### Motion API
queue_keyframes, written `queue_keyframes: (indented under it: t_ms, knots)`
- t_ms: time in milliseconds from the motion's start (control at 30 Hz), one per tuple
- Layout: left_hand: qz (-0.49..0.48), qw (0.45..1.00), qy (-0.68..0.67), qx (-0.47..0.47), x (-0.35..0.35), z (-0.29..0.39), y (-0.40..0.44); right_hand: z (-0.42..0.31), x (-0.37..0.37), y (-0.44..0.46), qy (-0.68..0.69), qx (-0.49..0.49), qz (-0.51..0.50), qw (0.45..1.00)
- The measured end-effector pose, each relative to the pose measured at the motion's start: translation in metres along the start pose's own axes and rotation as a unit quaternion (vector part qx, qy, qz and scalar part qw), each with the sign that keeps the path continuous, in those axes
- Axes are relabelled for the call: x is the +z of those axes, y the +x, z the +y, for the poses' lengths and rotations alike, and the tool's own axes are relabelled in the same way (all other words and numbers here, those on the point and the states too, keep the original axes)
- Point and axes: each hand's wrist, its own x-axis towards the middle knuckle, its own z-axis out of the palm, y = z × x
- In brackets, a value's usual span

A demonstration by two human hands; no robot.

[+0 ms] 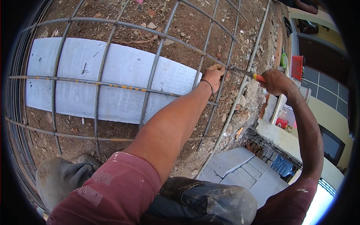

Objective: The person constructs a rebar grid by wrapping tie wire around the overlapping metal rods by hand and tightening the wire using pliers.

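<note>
A grid of steel reinforcing bars [123,87] spreads out in front of me. My left hand [213,78], with a dark band at its wrist, is closed in a pinch by a bar crossing at the grid's right side. What its fingertips hold is too small to make out. My right hand [276,82] grips pincers [256,77] by their orange-red handles. Their dark metal jaws reach that same crossing, close to my left fingertips. Under the bars, a long pale board [123,71] lies on the soil.
A long thin pipe or bar [245,80] runs along the grid's right side. Grey slabs [240,168] lie at lower right, near a blue plastic bottle [281,166]. A red container [297,67] stands by the tiled floor. More bars [17,150] are bundled at left.
</note>
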Motion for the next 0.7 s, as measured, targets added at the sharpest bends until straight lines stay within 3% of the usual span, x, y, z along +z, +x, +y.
queue_keyframes:
  t_ms: [33, 100, 133, 200, 233, 700]
  knots:
    - [-0.001, 1.0, 0.0, -0.002, 0.0, 0.001, -0.001, -0.011, -0.008, -0.006, 0.0, 0.001, -0.001, 1.0]
    - [0.001, 1.0, 0.012, 0.003, 0.001, 0.002, -0.003, -0.03, -0.019, -0.021, 0.246, 0.144, -0.116, 0.951]
    - [0.0, 1.0, 0.012, 0.002, 0.001, 0.002, -0.003, -0.027, -0.009, -0.021, 0.246, 0.146, -0.116, 0.951]
    - [-0.005, 1.0, 0.005, 0.002, -0.001, 0.001, -0.002, -0.012, 0.037, -0.011, 0.174, 0.056, -0.014, 0.983]
    - [-0.005, 1.0, 0.005, 0.003, -0.001, 0.003, -0.002, -0.008, 0.06, -0.008, 0.233, 0.058, 0.032, 0.97]
    - [-0.006, 1.0, -0.002, 0.022, 0.004, 0.01, -0.004, -0.001, 0.13, 0.013, 0.247, 0.049, 0.154, 0.955]
